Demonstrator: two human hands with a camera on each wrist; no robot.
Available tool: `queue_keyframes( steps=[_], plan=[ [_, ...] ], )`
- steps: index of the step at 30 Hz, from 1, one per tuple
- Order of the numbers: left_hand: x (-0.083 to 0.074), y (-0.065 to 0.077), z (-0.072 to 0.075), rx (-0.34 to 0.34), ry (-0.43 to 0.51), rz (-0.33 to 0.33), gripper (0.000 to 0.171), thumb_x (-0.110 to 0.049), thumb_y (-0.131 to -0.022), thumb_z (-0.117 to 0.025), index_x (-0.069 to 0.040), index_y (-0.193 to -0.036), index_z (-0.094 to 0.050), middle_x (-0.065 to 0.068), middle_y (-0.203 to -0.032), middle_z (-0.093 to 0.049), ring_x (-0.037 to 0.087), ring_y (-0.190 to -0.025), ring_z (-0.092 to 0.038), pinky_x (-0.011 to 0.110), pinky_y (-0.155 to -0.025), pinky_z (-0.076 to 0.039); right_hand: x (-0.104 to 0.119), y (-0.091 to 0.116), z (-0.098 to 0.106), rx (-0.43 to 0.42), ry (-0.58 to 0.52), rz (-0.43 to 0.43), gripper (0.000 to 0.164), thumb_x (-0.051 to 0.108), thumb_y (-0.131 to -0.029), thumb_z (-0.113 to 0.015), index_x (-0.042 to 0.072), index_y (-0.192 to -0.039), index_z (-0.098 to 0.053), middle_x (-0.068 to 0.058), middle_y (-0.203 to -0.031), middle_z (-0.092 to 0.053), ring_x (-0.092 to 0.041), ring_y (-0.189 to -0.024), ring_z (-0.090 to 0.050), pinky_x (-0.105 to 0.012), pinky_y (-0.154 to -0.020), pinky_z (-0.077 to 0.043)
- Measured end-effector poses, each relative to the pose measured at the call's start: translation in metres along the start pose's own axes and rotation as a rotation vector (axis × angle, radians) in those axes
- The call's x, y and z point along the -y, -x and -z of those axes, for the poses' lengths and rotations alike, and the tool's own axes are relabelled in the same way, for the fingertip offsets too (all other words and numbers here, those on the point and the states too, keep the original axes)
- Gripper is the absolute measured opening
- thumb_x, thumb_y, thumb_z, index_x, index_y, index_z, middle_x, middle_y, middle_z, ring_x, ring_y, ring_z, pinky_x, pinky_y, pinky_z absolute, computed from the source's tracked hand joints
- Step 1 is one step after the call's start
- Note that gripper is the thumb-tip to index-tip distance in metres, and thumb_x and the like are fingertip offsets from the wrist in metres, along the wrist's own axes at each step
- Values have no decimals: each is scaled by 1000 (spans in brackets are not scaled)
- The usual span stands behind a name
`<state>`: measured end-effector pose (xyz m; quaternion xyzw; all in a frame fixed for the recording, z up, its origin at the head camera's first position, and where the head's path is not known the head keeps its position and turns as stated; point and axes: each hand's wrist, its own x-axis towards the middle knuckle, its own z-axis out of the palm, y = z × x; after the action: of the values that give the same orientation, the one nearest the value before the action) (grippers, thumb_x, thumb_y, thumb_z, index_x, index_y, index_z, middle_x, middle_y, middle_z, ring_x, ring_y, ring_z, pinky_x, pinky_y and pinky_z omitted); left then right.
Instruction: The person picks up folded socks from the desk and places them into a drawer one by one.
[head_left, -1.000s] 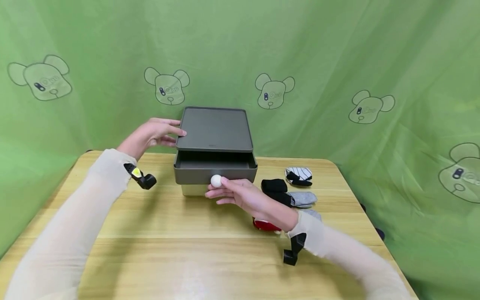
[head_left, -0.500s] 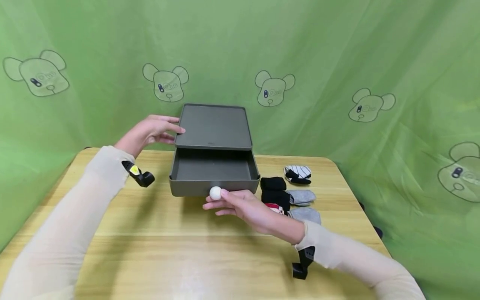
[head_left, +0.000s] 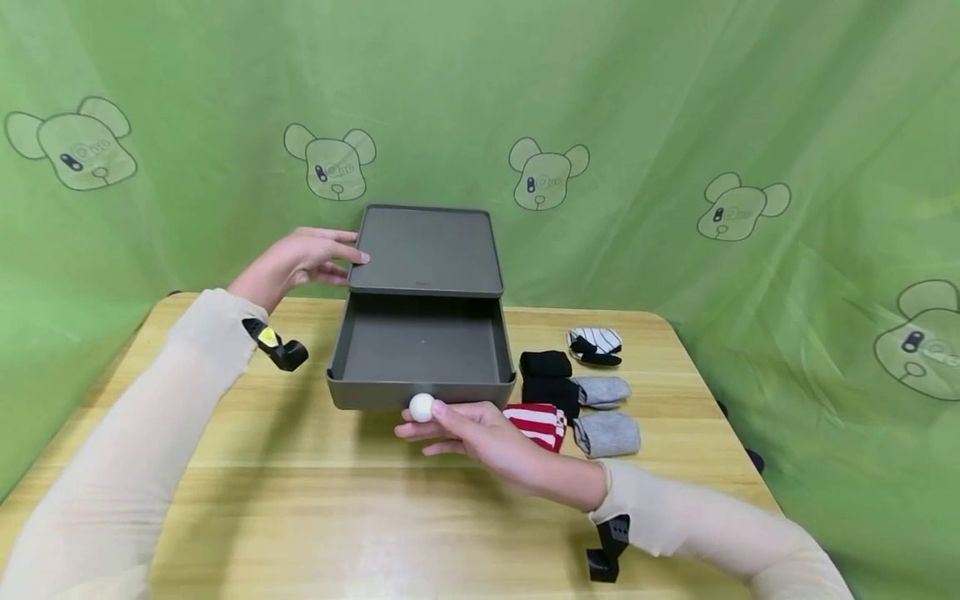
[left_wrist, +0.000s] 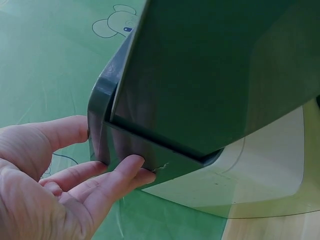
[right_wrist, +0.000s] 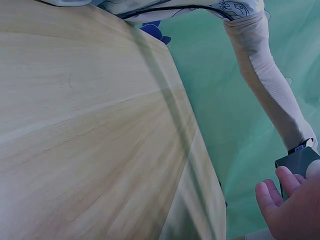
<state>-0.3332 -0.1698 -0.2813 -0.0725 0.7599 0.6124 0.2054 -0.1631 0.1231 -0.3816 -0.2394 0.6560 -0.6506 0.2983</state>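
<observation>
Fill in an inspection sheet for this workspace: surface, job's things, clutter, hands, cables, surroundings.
Surface: pale wooden table, no spill seen.
Job's things: grey-topped box; its drawer stands open, a round white knob on the front.
Clutter: folded cloths, perhaps socks, right of the drawer: two black, two grey, one red-and-white striped, one white and black.
Left hand: fingers against the box's left side.
Right hand: pinches the knob.
Cables: what looks like a dark cord, right wrist view.
Surroundings: green curtain printed with cartoon animal heads.
</observation>
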Motion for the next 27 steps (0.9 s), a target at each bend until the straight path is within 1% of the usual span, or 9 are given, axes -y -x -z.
queue_keyframes(
  steps=[8, 10, 11, 14, 16, 19, 22, 24, 27],
  plan=[
    [1, -2, 1, 1, -7, -3, 76, -8, -96, -70, -16, -160, -30, 17, -166, -31, 15, -92, -64, 18, -75, -63, -2, 0, 0, 14, 4, -2, 56, 37, -111, -42, -6, -145, -51, -25, -139, -61, -32, -132, -60, -39, -105, -58],
    [2, -2, 1, 11, -14, -11, 76, -8, -96, -69, -16, -161, -29, 16, -167, -29, 25, -109, -66, 19, -77, -63, -1, 0, 1, 21, 4, -5, 56, 37, -111, -42, -6, -145, -51, -26, -139, -60, -33, -133, -59, -40, -105, -58],
    [2, -2, 1, 16, -15, -16, 77, -8, -96, -69, -15, -161, -28, 16, -167, -28, 30, -119, -63, 20, -79, -63, -1, 0, 1, 26, 6, -11, 56, 38, -111, -42, -5, -145, -51, -26, -139, -60, -33, -132, -60, -41, -105, -58],
    [3, 0, 2, 28, -34, -26, 77, -10, -98, -68, -16, -162, -25, 14, -169, -24, 40, -142, -46, 24, -89, -63, 2, 0, 3, 55, 16, -40, 56, 38, -111, -42, -4, -145, -51, -27, -140, -59, -33, -132, -59, -47, -107, -56],
    [3, 1, 2, 35, -37, -28, 78, -10, -98, -68, -16, -162, -24, 13, -169, -23, 42, -147, -40, 27, -93, -61, 4, 1, 5, 80, 23, -69, 54, 38, -110, -43, -3, -144, -53, -26, -140, -59, -33, -133, -59, -52, -109, -54],
    [3, 1, 2, 35, -35, -28, 77, -10, -98, -68, -16, -162, -25, 12, -169, -23, 41, -146, -41, 30, -100, -58, 10, 3, 8, 145, 86, -100, 49, 35, -109, -46, 1, -142, -57, -22, -140, -62, -33, -133, -59, -49, -109, -54],
    [3, 2, 1, 32, -27, -29, 76, -9, -98, -68, -14, -162, -26, 10, -169, -24, 40, -145, -42, 31, -103, -57, 21, 8, 11, 234, 201, -105, 41, 32, -108, -51, 7, -139, -63, -16, -137, -66, -30, -132, -60, -36, -108, -56],
    [3, 3, 1, 27, -28, -28, 76, -9, -98, -67, -14, -161, -27, 9, -169, -25, 40, -144, -43, 31, -103, -58, 33, 13, 13, 303, 295, -71, 38, 29, -107, -52, 9, -138, -64, -12, -136, -68, -27, -131, -61, -31, -107, -55],
    [3, 3, 2, 25, -33, -29, 76, -10, -98, -68, -15, -161, -27, 11, -169, -25, 40, -145, -43, 27, -95, -61, 57, 23, 20, 371, 410, -12, 33, 25, -106, -55, 14, -136, -66, -4, -135, -70, -17, -129, -63, -26, -107, -54]
  ],
)
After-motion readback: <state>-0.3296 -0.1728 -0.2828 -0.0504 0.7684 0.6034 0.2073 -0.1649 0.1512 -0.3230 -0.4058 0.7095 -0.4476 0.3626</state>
